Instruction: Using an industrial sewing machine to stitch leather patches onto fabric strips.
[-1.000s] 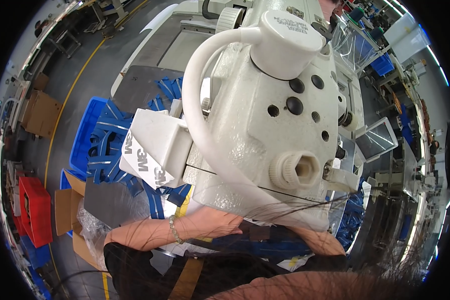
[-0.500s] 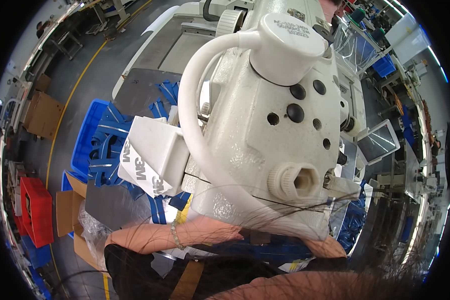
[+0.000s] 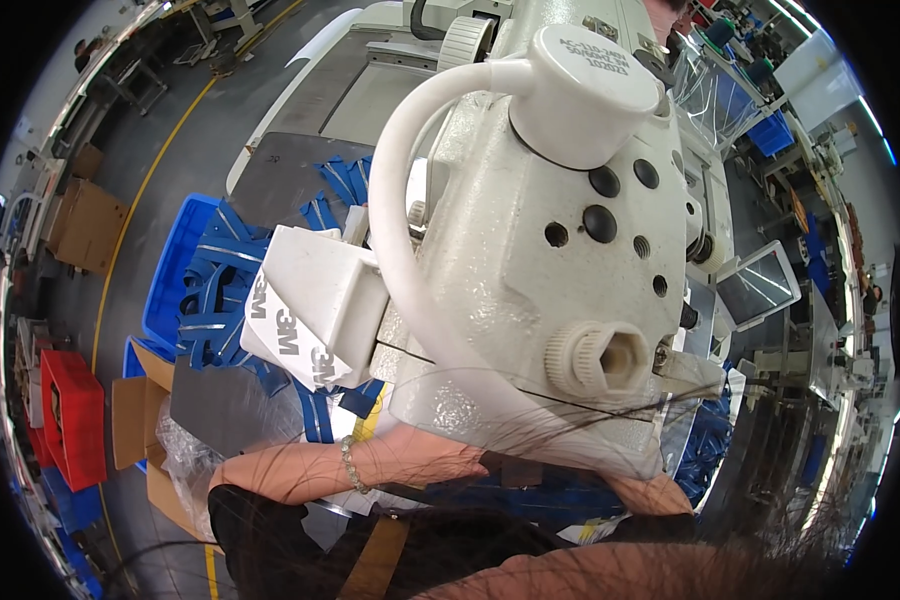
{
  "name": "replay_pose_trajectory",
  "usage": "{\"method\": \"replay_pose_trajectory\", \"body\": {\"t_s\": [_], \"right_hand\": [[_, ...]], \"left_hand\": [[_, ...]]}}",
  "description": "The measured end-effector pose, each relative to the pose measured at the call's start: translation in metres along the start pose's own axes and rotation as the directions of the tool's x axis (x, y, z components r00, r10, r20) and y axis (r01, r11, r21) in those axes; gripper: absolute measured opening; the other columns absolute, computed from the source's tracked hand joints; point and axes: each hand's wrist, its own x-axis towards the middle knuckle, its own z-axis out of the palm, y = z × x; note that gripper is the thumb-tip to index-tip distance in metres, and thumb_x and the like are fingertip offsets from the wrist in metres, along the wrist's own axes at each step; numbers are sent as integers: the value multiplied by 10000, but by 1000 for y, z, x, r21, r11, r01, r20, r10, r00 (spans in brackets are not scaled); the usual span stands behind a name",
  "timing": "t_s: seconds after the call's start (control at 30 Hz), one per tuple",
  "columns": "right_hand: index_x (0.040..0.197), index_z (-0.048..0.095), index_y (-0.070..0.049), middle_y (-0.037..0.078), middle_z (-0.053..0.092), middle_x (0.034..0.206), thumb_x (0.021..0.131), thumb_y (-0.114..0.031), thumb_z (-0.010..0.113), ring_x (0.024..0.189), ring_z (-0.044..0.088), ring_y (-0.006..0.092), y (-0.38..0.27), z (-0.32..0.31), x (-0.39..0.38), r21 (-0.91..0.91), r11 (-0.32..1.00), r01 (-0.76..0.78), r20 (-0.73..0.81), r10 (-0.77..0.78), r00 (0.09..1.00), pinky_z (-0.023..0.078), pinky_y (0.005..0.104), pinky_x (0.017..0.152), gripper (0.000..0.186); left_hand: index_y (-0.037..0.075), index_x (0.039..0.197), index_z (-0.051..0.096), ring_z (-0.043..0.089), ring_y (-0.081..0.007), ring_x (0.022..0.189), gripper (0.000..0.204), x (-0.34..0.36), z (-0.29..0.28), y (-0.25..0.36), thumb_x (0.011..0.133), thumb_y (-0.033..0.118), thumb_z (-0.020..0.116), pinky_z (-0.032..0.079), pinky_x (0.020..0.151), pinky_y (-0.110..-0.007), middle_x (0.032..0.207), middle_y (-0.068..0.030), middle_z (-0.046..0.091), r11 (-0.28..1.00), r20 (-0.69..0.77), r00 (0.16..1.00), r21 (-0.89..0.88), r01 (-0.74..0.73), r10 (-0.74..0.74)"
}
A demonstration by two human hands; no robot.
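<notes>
A large off-white industrial sewing machine [image 3: 500,280] with a white hose and knobs fills the middle and hides much of my hands. My left hand [image 3: 445,452], below a beaded bracelet, reaches under the machine head's near edge beside dark blue fabric [image 3: 535,500]; its fingers are mostly hidden behind it and stray hair. My right hand [image 3: 635,485] comes in from the lower right to the same fabric, fingers out of sight behind the machine. Blue straps with pale stripes [image 3: 220,290] lie piled on the grey table [image 3: 205,405] at the left.
Blue bins [image 3: 170,270], an open cardboard box [image 3: 145,450] with plastic wrap and a red crate [image 3: 75,420] stand left. A bundle of blue material [image 3: 710,440] and a small screen [image 3: 755,285] are at right. Further workstations and a person in pink [image 3: 660,15] are behind.
The whole view shifts slightly. My forearms stay in nearly the same places below the machine head, with very little visible movement of either hand.
</notes>
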Motion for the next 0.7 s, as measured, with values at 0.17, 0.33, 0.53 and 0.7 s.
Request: {"method": "replay_pose_trajectory", "body": {"t_s": [0.17, 0.33, 0.53, 0.7], "right_hand": [[860, 653, 2, 123, 628, 871, 579, -77, 603, 867, 623, 291, -2, -2, 2, -19, 1000, 13, 6, -13, 1000, 485, 385, 743, 296], [861, 654, -2, 120, 629, 872, 579, -81, 604, 871, 623, 288, -13, -13, 11, -40, 999, 24, 8, -24, 1000, 484, 384, 746, 297], [904, 666, -49, 88, 644, 940, 570, -123, 617, 920, 618, 249, -10, -13, -5, -199, 973, 116, 128, -92, 988, 445, 386, 807, 345], [971, 653, -53, 96, 639, 1019, 631, -143, 624, 976, 605, 254, -17, -29, 11, -102, 993, 64, 192, -43, 980, 439, 397, 854, 353]], "left_hand": [[-20, 1147, 488, 503, -324, 1073, 570, 3, -8, 0, 882, 483, 445, 395, 934, -484, 1109, -168, 529, 999, -119, 992, 0, 50, -50], [-12, 1027, 532, 540, -236, 976, 495, 3, -14, 0, 811, 431, 572, 428, 870, -341, 964, -103, 551, 979, -47, 998, -199, 35, -45], [-6, 999, 548, 523, -202, 967, 475, 5, -15, -3, 769, 405, 608, 400, 868, -305, 948, -79, 550, 983, -88, 995, -185, 23, -39], [-5, 995, 548, 513, -212, 978, 476, -1, -22, -2, 765, 408, 605, 387, 878, -316, 995, -90, 557, 998, -209, 977, -54, 32, -43]]}}
